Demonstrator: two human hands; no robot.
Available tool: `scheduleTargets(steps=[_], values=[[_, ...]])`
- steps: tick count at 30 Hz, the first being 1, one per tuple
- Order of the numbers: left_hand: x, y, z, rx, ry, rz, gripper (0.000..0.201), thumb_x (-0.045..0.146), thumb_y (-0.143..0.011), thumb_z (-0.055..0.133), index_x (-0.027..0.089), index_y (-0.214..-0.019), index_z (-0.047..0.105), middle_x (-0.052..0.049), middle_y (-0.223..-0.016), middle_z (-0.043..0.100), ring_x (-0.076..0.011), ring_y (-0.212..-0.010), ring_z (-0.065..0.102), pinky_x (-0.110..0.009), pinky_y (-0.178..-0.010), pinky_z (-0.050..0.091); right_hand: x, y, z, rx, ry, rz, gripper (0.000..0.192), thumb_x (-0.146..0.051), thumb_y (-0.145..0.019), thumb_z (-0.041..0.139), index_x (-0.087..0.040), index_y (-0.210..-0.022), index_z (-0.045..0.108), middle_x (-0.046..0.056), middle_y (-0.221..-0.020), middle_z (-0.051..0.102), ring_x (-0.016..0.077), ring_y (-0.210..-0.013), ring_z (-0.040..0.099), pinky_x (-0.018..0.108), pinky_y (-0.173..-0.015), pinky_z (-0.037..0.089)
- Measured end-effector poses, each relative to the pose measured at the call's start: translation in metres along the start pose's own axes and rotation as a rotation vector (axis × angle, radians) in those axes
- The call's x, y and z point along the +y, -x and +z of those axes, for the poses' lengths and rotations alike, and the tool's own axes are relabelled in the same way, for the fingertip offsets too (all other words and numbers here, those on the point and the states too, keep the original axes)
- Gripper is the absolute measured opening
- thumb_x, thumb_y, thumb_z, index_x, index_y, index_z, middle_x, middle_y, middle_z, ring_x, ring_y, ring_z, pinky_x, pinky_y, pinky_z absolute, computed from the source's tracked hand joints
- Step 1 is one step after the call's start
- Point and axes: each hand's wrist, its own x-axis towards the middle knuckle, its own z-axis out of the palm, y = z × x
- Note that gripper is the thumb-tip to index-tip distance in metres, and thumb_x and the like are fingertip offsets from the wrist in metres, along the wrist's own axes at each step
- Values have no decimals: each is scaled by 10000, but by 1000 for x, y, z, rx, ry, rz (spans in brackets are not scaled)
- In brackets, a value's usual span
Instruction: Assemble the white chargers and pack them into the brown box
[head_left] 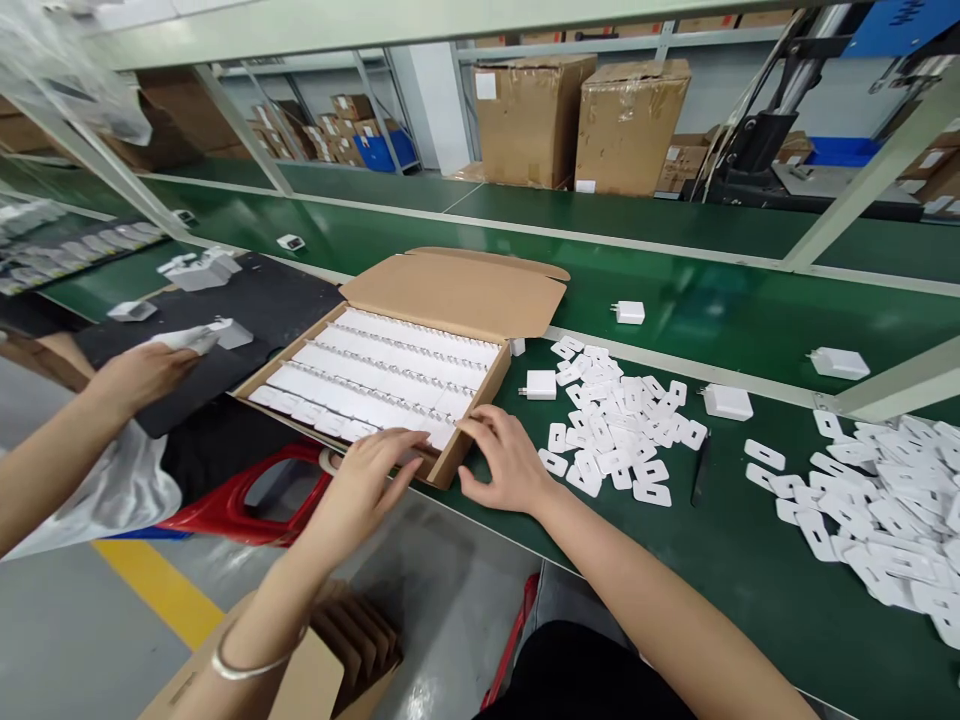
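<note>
both hands at box (450, 300) near corner: left hand (367, 480) flat on chargers (375, 385), right hand (506, 465) loose w/ fingers spread, gripping nothing; rows run away-left.

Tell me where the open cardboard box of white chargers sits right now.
In the head view the cardboard box sits left of centre at the near edge of the green table, both hands on its near corner, with loose white plastic tabs to its right.

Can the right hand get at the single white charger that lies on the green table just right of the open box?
Probably yes. The right hand rests at the box corner, and the white charger lies just beyond it with bare table between.
</note>
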Motion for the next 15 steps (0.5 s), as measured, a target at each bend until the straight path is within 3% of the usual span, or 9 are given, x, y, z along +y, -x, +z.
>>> scheduleTargets(steps=[3, 6, 11, 15], values=[[-16, -24, -24, -143, -135, 122, 136, 321, -1048, 542, 223, -1054, 637, -90, -1112, 717, -285, -1058, 662, -399, -888, 467, 2, -1, -1, 74, -84, 122, 376, -290, -933, 553, -172, -1290, 544, 152, -1147, 609, 315, -1079, 605, 458, -916, 538], [-13, -51, -30, -292, -304, 222, 99, 262, -977, 644, 215, -906, 593, -92, -985, 701, -307, -967, 663, -402, -822, 461, 4, -2, 1, 32, -121, 193, 337, -300, -907, 589, -184, -1219, 539, 118, -1068, 612, 299, -997, 616, 449, -865, 550], [3, -77, -17, -501, -418, 216, 131, 112, -884, 656, 196, -917, 561, -93, -864, 691, -310, -841, 688, -394, -757, 480, 5, -2, 3, -65, -216, 246, 731, -272, -916, 573, -194, -1580, 277, 110, -1170, 629, 258, -934, 639, 428, -858, 571], [8, -78, -11, -460, -417, 122, 167, 69, -863, 632, 194, -923, 539, -99, -826, 692, -334, -822, 711, -400, -769, 503, 6, -2, 6, -92, -127, 185, 795, -202, -870, 557, -173, -1618, 290, 134, -1192, 647, 306, -1069, 616, 487, -984, 547]])
